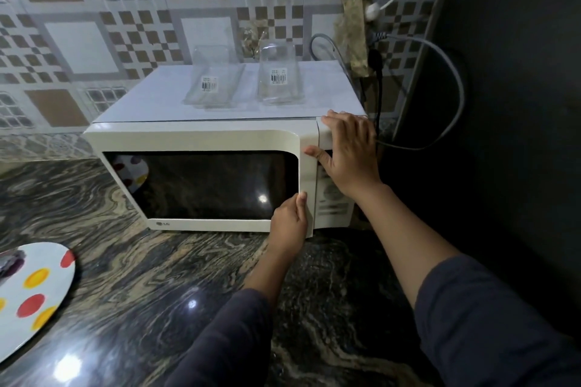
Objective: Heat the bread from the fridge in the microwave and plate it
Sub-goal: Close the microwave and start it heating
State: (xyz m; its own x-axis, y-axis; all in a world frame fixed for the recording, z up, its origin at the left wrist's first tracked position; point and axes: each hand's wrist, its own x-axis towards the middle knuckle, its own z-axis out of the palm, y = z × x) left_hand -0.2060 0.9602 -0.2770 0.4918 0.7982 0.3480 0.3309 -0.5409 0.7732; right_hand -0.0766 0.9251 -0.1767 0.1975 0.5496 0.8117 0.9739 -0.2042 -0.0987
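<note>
Both hands are laid on the microwave (195,127). The left hand (289,220) is curled round the lower right edge of its door (201,224), thumb up along the front. The right hand (349,150) is spread flat, fingers straight, over the top right corner above the control panel (333,204), with nothing held in it. The door is seen shut, or all but shut.

No bread is in view. Only reflections are given back by the dark window, so it cannot be told whether any lies inside. The step in hand is judged to be the opening or closing of the door, with the oven braced by the right hand. Opening would call for a pull on the door edge; otherwise the controls are to be set.

The microwave is stood on the desk (141,276), its long axis run along the tiled wall (78,47) behind it and its door faced toward the camera. A spotted plate (37,292) is set in front of the microwave and to its left.
</note>
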